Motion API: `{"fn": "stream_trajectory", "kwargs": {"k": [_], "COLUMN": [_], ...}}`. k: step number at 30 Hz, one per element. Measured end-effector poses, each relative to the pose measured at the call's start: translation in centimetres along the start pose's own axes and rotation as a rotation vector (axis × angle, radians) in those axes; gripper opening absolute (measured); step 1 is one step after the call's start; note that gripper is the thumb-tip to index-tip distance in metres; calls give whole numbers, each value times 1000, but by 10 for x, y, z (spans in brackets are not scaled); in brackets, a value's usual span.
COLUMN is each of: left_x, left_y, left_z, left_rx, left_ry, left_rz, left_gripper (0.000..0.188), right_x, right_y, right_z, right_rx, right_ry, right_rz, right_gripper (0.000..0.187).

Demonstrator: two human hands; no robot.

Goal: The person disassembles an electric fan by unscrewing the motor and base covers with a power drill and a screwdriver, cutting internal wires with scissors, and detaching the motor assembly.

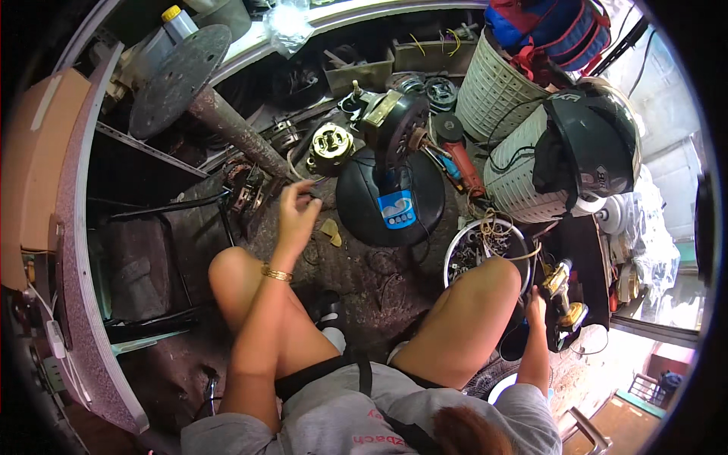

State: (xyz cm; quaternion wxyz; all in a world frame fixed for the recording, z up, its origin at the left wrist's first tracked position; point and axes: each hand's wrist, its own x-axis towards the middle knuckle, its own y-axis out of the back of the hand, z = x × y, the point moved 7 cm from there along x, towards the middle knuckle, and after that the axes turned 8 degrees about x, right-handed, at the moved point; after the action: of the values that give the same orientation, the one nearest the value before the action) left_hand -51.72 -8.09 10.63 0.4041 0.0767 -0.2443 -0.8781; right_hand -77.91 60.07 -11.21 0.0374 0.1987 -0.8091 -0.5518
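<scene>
In front of me stands a fan (pixel 398 140) with no grille or blades, its motor housing on a round black base (pixel 356 201) with a blue button panel (pixel 396 209). My left hand (pixel 298 211) is raised to the left of that base, fingers bent but apart, with nothing visible in them. At the far right, beside my knee, my right hand (pixel 536 309) reaches down next to a yellow cordless drill (pixel 559 282). Its fingers are partly hidden, so whether it grips the drill or something beside it is unclear.
A round metal bowl (pixel 447 265) of small parts sits by my right knee. Behind the fan lie a red angle grinder (pixel 470 171) and an open motor (pixel 331 144). White perforated baskets (pixel 497 83), a black helmet (pixel 595 136) and a disc-topped metal post (pixel 182 80) stand around.
</scene>
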Motion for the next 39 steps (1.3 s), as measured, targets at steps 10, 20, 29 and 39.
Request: {"fn": "stream_trajectory", "kwargs": {"k": [10, 20, 29, 39], "left_x": [-2, 47, 50, 13], "left_y": [39, -32, -19, -36], "left_z": [110, 201, 188, 215], "left_rx": [164, 353, 205, 355], "left_ry": [-476, -896, -839, -798], "left_rz": [309, -18, -317, -82], "left_gripper": [40, 62, 60, 64], "right_x": [-33, -70, -142, -209], "right_y": [105, 262, 427, 219], "right_z": [-146, -130, -142, -306], "right_rx": [-131, -770, -479, 1065], "right_ry": [274, -45, -399, -279], "right_rz": [168, -575, -308, -86], "right_gripper": [3, 30, 16, 61]}}
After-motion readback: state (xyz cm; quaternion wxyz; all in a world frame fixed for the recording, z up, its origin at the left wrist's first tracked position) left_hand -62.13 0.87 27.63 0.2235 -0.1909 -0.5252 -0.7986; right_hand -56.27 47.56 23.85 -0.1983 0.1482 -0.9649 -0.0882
